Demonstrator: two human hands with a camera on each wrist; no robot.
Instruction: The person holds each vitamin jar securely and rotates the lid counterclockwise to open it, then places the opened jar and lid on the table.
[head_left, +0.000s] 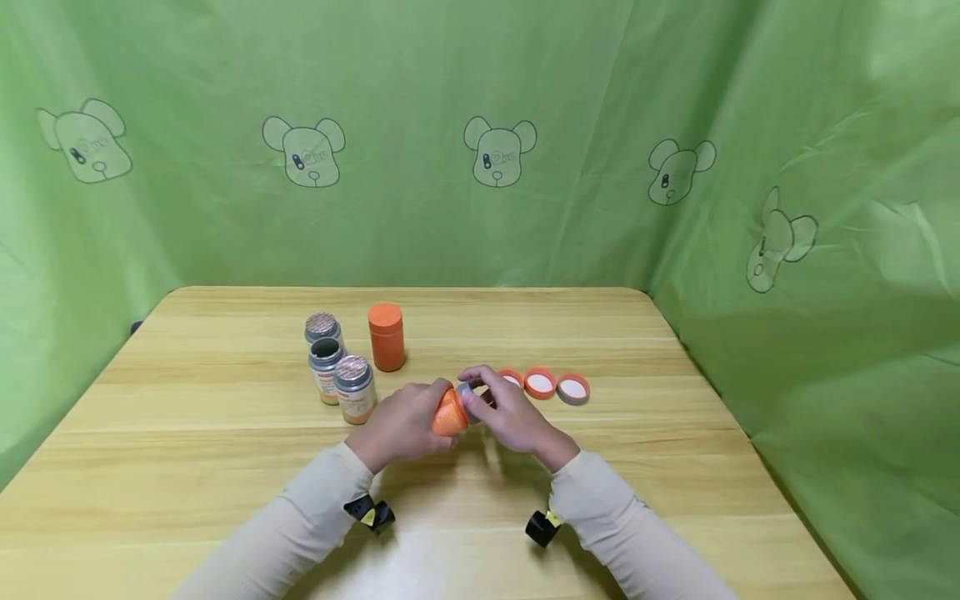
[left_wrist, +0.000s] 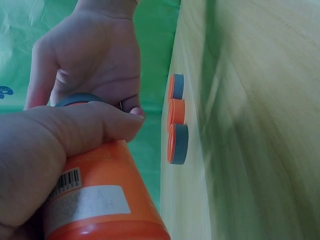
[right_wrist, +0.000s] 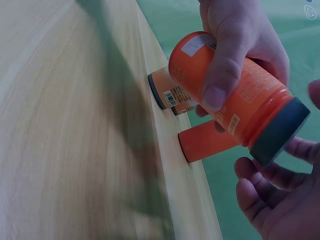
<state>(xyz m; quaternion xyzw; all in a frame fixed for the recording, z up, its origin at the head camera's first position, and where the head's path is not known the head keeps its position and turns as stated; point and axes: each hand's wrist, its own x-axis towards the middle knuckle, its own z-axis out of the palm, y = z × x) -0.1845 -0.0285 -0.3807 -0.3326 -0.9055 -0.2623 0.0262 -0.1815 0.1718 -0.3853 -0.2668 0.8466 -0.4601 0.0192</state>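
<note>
My left hand [head_left: 405, 423] grips an orange plastic bottle [head_left: 448, 416] round its body, holding it tilted above the table. The bottle's printed side and barcode label show in the right wrist view, and its dark grey screw cap [right_wrist: 281, 131] sits at the neck end. Around that cap curl the thumb and fingers of my right hand [head_left: 516, 414]; part of the grip is hidden in each view. In the left wrist view the left thumb [left_wrist: 95, 122] lies across the bottle near the cap, with the right palm [left_wrist: 97, 55] behind it.
Three grey-necked jars stand left of the hands: two foil-topped jars [head_left: 355, 390] [head_left: 322, 326] and one with a dark open mouth [head_left: 327, 367]. Behind stands a capped orange bottle [head_left: 387, 337]. Three loose caps [head_left: 540, 383] lie in a row at right. Green curtains [head_left: 420, 233] surround the table.
</note>
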